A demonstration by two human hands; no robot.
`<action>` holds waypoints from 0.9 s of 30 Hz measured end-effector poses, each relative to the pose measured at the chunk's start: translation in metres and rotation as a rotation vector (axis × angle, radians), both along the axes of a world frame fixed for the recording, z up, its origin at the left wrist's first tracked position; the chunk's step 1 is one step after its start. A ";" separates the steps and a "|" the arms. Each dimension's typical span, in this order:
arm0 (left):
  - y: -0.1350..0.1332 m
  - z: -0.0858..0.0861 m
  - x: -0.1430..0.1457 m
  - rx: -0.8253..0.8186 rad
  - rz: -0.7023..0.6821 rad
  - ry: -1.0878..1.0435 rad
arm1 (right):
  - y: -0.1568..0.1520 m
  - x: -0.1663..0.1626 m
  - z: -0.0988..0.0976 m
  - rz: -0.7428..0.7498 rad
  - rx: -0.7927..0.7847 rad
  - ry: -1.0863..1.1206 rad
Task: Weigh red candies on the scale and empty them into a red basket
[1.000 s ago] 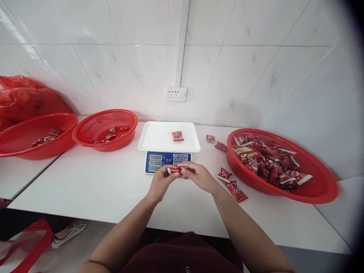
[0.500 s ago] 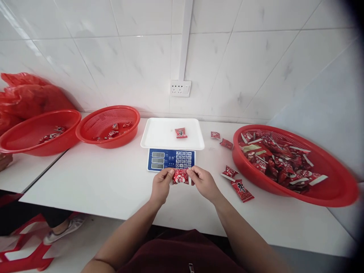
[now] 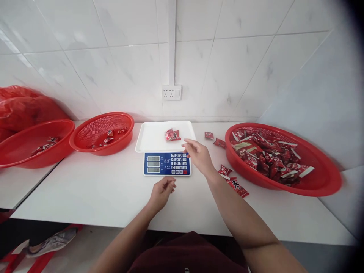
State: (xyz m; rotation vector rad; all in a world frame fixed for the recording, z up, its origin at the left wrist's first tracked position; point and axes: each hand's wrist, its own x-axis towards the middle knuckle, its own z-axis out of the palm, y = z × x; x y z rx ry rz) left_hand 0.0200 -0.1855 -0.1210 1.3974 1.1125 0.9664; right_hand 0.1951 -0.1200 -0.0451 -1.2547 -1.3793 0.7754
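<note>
Two small red packets point(image 3: 172, 135) lie touching each other on the white tray point(image 3: 153, 138) of the scale point(image 3: 167, 164), just above the middle of the frame. The right hand point(image 3: 199, 155) hovers at the tray's front right corner, fingers spread and empty, clear of both packets. The left hand point(image 3: 162, 189) sits low over the table point(image 3: 99, 189) in front of the keypad, fingers loosely curled, nothing in it; the two hands are apart. Judged from this, the packets are set down on the tray and a reading is the step in hand; the digits are too small to make out. A fair reading calls for both hands kept off the tray. Loose packets point(image 3: 227, 170) lie on the table just right of the scale, beside a large red basket point(image 3: 327, 182) well filled with the same goods at the right of the frame. To the left stand a smaller red basket point(image 3: 93, 129) and a red basin point(image 3: 17, 159), each holding a few packets, with a red bag point(image 3: 25, 110) behind at far left. A wall socket point(image 3: 171, 92) sits above the scale.
</note>
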 end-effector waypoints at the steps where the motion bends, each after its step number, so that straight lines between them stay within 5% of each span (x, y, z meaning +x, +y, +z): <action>1: -0.002 -0.007 -0.001 -0.022 -0.043 0.053 | -0.009 0.010 -0.008 -0.060 0.056 -0.134; 4: -0.005 -0.018 -0.003 -0.024 -0.130 0.145 | -0.042 0.050 -0.039 -0.197 0.215 -0.575; 8: -0.002 -0.019 -0.003 0.001 -0.133 0.168 | -0.081 0.101 -0.084 -0.235 0.085 -0.950; 12: -0.002 -0.021 0.000 0.033 -0.135 0.201 | -0.094 0.125 -0.115 -0.243 -0.020 -1.061; 21: -0.004 -0.024 0.000 0.016 -0.129 0.198 | -0.033 0.109 -0.114 -0.273 0.039 -0.794; 27: -0.006 -0.009 0.002 -0.121 -0.147 0.048 | -0.037 0.081 -0.081 -0.412 -0.046 -0.110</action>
